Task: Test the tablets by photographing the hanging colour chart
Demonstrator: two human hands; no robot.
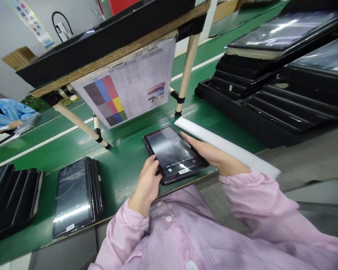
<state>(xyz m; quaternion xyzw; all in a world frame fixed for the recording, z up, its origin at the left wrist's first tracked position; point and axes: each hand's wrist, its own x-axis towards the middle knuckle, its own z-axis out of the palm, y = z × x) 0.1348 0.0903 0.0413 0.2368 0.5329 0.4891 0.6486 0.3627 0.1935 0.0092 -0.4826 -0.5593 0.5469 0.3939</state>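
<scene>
A black tablet (171, 148) with its screen lit is between my two hands, low over the front edge of the green bench. Its display looks like a camera app, with a row of round buttons along the lower edge and a small white label below them. My left hand (148, 178) grips the tablet's left edge, fingers curled against its side. Along the right edge lies my right hand (208, 152), fingers stretched out and thumb side up; its fingertips are partly hidden by the tablet. Pink sleeves cover both arms.
A stack of tablets (73, 195) lies to the left, beside black trays (14, 198). More trays with tablets (281, 33) are piled at right. A white foam strip (228, 144) lies by my right hand. A pipe-legged shelf carries a printed sheet (129, 82). A person in blue (11, 112) sits far left.
</scene>
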